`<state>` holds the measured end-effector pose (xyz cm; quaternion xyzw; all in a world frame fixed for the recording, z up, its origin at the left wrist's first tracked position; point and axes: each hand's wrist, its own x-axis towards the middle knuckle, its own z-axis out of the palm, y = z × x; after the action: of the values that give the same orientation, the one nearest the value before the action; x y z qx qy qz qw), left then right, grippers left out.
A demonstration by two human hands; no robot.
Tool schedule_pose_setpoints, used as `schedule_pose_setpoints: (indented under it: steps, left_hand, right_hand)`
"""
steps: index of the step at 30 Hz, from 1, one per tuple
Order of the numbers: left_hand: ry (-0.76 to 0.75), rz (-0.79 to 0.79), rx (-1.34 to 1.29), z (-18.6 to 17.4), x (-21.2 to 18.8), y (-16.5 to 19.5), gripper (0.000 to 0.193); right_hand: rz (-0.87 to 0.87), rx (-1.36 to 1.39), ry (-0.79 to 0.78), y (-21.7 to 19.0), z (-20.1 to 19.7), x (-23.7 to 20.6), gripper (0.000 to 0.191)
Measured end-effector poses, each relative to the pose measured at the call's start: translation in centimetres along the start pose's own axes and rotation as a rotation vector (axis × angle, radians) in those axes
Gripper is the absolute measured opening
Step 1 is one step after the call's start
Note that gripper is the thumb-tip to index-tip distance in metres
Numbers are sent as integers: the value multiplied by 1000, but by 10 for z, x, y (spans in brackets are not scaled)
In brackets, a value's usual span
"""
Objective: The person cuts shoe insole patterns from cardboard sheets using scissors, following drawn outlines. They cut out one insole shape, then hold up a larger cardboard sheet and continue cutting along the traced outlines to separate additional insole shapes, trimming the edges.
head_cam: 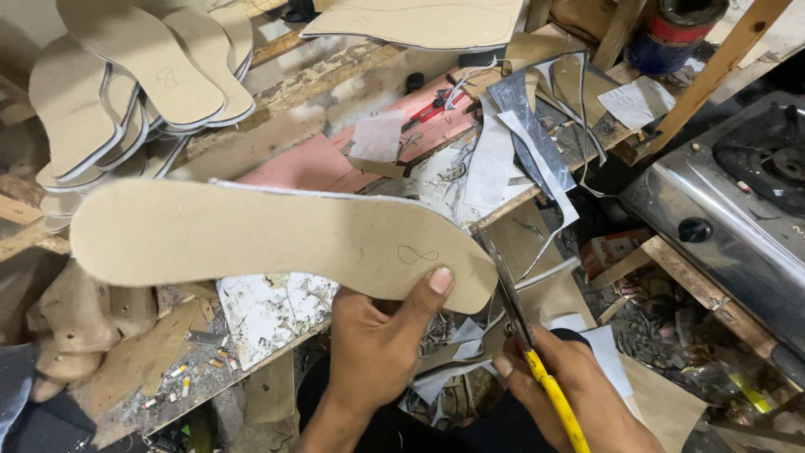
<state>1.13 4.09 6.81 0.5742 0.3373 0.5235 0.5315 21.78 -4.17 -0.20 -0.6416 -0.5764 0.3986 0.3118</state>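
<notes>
Left hand (381,335) gripping insole (277,239); right hand (579,386) clenched on scissors (524,335) at its heel edge, above cluttered bench (327,126).

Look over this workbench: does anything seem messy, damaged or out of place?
Yes. Grey and white offcut strips lie strewn across the worn wooden bench and spill over its edge, beyond the tan cardboard insole being trimmed with yellow-handled scissors.

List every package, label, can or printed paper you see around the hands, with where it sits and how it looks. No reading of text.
Small carton: under the bench edge, right of the scissors; orange-red and white, crumpled.
Round can: top right, by a slanted wooden post; blue body, red band, dark rim.
Printed paper slip: on the bench, just below the can; white, creased.
No screens or signs in view.
</notes>
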Motion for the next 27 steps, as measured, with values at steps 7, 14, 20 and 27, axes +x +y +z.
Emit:
schedule_pose_setpoints:
  steps: [7,14,20,27]
  left_hand:
    - [-85,-43,18,-9,10,4,25]
    - [-125,-88,46,-18,16,0,27]
    - [-282,-137,67,-27,12,-12,25]
    - [-169,-209,-235,-9,6,-30,42]
  right_hand:
    - [-123,55,-21,13,-2,0,19]
    - [-129,48,36,23,6,3,13]
    - [194,272,149,34,24,10,19]
    - [259,854,300,86,72,0,27]
